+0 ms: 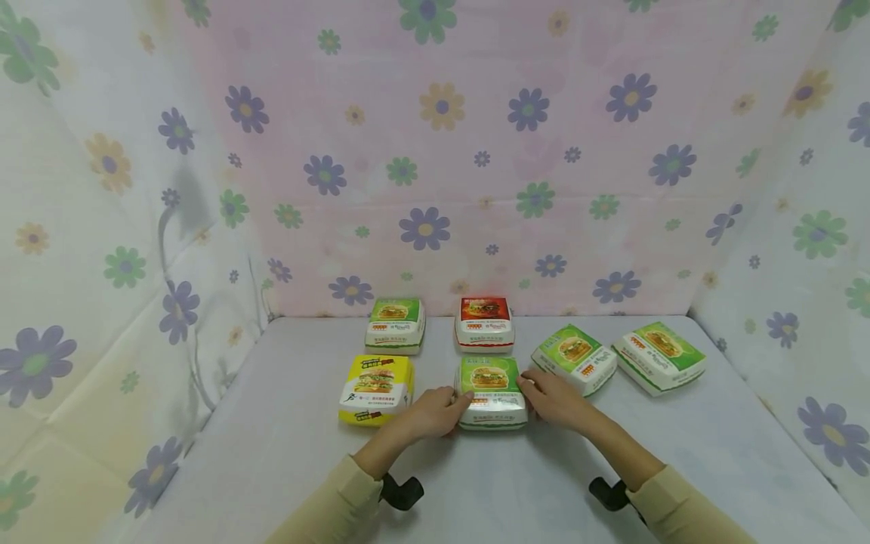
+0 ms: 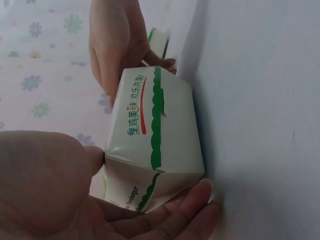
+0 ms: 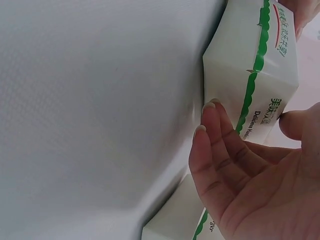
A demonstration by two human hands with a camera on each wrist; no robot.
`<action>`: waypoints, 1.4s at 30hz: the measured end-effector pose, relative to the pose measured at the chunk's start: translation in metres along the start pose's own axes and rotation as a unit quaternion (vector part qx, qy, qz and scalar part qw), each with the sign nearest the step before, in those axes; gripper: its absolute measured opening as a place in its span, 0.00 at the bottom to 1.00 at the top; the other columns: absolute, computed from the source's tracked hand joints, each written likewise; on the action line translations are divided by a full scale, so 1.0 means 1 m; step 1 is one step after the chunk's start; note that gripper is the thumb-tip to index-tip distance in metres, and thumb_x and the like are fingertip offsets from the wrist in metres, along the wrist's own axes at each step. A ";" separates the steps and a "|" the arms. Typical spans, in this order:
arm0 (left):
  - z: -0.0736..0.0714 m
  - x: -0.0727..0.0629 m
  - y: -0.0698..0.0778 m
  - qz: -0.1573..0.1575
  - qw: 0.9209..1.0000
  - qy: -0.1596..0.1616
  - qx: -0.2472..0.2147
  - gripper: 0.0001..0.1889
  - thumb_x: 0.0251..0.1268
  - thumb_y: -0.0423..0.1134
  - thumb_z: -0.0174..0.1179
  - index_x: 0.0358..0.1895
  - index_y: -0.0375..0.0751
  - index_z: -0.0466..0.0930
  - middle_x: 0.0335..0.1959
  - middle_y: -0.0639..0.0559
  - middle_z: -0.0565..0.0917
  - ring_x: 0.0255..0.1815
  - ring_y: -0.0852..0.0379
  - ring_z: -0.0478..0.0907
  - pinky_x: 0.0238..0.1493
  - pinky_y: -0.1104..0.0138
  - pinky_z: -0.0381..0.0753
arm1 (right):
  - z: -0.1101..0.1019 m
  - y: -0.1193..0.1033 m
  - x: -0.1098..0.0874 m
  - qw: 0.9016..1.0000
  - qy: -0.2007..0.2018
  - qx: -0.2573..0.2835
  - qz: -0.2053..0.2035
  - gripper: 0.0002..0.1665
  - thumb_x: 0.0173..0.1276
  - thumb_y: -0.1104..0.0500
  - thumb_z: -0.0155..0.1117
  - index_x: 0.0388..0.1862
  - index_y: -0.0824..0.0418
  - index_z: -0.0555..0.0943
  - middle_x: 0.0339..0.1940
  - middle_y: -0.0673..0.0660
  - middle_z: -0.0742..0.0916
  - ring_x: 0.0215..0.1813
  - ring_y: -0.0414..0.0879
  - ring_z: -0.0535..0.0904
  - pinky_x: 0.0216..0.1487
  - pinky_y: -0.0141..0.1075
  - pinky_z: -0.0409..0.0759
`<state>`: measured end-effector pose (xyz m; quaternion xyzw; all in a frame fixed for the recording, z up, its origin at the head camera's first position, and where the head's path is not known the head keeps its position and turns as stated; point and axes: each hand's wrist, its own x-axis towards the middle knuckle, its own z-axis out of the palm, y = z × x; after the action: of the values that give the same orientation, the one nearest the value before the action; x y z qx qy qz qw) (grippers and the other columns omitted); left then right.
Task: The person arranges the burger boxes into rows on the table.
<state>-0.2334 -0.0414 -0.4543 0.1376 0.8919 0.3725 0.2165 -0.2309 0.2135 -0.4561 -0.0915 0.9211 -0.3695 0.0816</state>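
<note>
A green-and-white burger box (image 1: 492,408) lies on the white table at the front middle, its burger picture facing up. On its left side my left hand (image 1: 435,413) grips it, thumb at the lid's edge and fingers low along the wall. My right hand (image 1: 553,400) holds the opposite side the same way. The left wrist view shows the box's front wall (image 2: 135,115) with green trim and red-underlined lettering. From the right wrist, fingertips (image 3: 212,112) meet the lower side wall, close to the tabletop. A yellow burger box (image 1: 376,389) stands just left of my left hand.
Behind are a green burger box (image 1: 394,332) at left and a red one (image 1: 485,329) in the middle. Two more green boxes, one nearer (image 1: 574,355) and one farther right (image 1: 659,359), sit angled beside my right hand. Flowered cloth walls (image 1: 435,189) enclose the table.
</note>
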 end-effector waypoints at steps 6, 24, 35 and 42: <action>-0.002 -0.003 0.000 -0.004 1.000 0.002 0.015 0.27 0.81 0.60 0.45 0.43 0.36 0.75 0.26 0.46 0.79 0.29 0.52 0.74 0.31 0.62 0.70 | -0.004 -0.003 -0.005 1.000 -0.007 -0.011 0.010 0.24 0.84 0.50 0.47 0.61 0.68 0.78 0.28 0.55 0.82 0.28 0.44 0.76 0.30 0.39 0.75; -0.015 -0.021 0.037 0.068 0.983 0.080 0.153 0.39 0.75 0.60 0.57 0.76 0.33 0.64 0.69 0.38 0.73 0.64 0.44 0.74 0.66 0.50 0.76 | -0.060 0.013 -0.056 0.997 -0.015 -0.048 -0.055 0.26 0.80 0.51 0.58 0.63 0.70 0.78 0.35 0.53 0.87 0.33 0.44 0.80 0.30 0.36 0.78; 0.000 0.000 0.076 0.125 0.986 0.083 0.074 0.40 0.76 0.55 0.59 0.80 0.35 0.57 0.79 0.39 0.61 0.78 0.43 0.62 0.73 0.47 0.67 | -0.101 0.038 -0.062 0.984 0.107 -0.109 -0.090 0.21 0.76 0.58 0.64 0.59 0.72 0.79 0.41 0.56 0.87 0.43 0.51 0.83 0.38 0.43 0.81; 0.016 0.032 0.110 0.074 0.996 0.043 0.034 0.45 0.74 0.58 0.59 0.81 0.34 0.52 0.81 0.39 0.58 0.82 0.45 0.54 0.77 0.50 0.60 | -0.114 0.061 -0.044 0.984 0.130 -0.104 -0.065 0.27 0.78 0.59 0.61 0.65 0.79 0.71 0.55 0.77 0.81 0.55 0.72 0.79 0.50 0.63 0.80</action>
<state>-0.2441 0.0572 -0.3940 0.1942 0.8997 0.3628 0.1454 -0.2197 0.3426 -0.4139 -0.1105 0.9494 -0.2848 -0.0733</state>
